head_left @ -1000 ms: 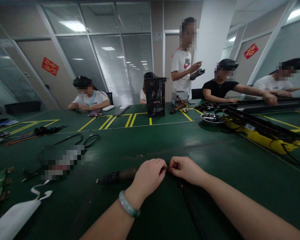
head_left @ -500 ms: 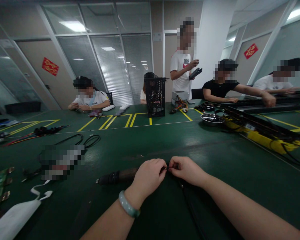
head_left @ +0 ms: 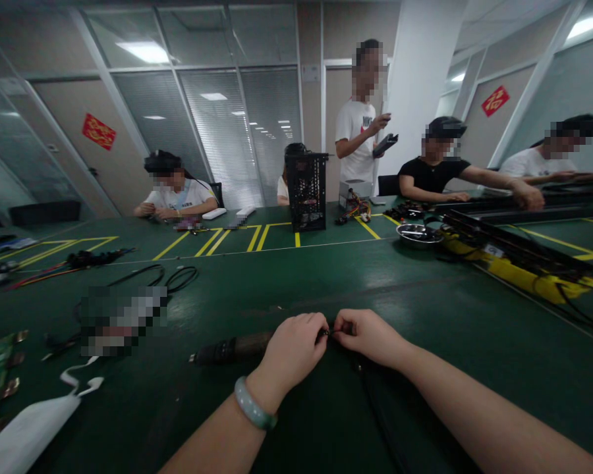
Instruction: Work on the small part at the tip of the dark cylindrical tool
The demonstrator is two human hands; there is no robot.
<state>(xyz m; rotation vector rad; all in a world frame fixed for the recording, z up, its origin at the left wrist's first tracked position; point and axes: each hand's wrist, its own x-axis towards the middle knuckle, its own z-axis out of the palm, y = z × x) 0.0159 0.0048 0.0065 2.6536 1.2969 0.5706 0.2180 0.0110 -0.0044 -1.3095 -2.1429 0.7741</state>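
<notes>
My left hand [head_left: 296,349], with a pale green bangle [head_left: 255,404] at its wrist, is closed, fingertips curled together. Facing it, my right hand [head_left: 368,336] pinches with thumb and index finger, the tips almost touching those of the left. Between them shows a small dark piece [head_left: 331,332], too small to name. An electric screwdriver [head_left: 232,349] lies on the green table [head_left: 237,428], its bit pointing left and its rear end hidden behind my left hand. Below my right hand a black cable [head_left: 375,401] runs toward the near edge; where its upper end leads is unclear.
On the left lie a green circuit board [head_left: 0,375], a white pouch [head_left: 29,428] and a blurred-out item [head_left: 128,322] beside black cables. A metal bowl [head_left: 419,235] and a black-and-yellow assembly [head_left: 518,257] are at right. Several people sit or stand beyond a black computer case [head_left: 308,192].
Both my hands hold nearly the same pose, fingertips still together. Across the table, the standing person's head and raised hand have shifted slightly.
</notes>
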